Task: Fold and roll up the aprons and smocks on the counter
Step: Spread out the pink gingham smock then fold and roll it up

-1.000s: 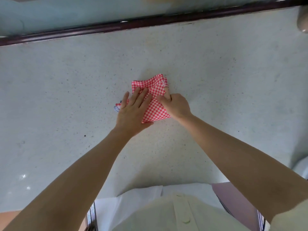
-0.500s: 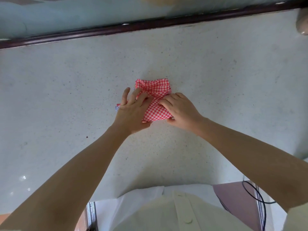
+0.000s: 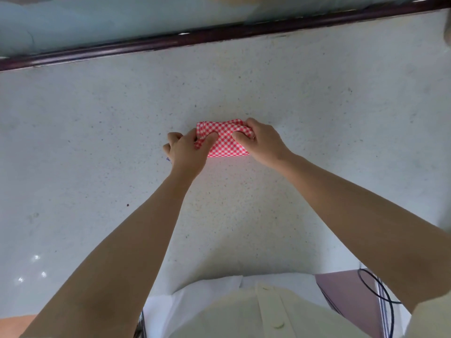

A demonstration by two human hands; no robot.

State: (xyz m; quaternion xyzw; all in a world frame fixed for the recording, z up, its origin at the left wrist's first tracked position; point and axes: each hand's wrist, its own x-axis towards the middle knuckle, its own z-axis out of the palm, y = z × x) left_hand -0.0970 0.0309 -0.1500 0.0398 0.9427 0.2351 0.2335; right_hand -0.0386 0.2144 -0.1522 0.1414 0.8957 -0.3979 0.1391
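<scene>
A small red-and-white checked apron (image 3: pixel 225 142), folded into a compact bundle, lies on the pale speckled counter (image 3: pixel 317 113) a little beyond arm's middle reach. My left hand (image 3: pixel 186 148) grips its left end, thumb pressed on top and fingers curled around the fabric. My right hand (image 3: pixel 262 140) grips the right end, fingers wrapped over the far edge. The far edge is bunched into a roll between my two hands. A bit of blue-and-white cloth (image 3: pixel 169 160) peeks out beside my left hand.
A dark red-brown rail (image 3: pixel 219 36) runs along the counter's far edge, with a pale blue surface behind it. A mauve box (image 3: pixel 341 291) and a black cable (image 3: pixel 375 289) sit below the counter's near edge at right. My cream shirt fills the bottom centre.
Both hands went from pressing flat on the folded apron to gripping its ends. The fabric is now narrower and bunched up, rolled over along its far edge.
</scene>
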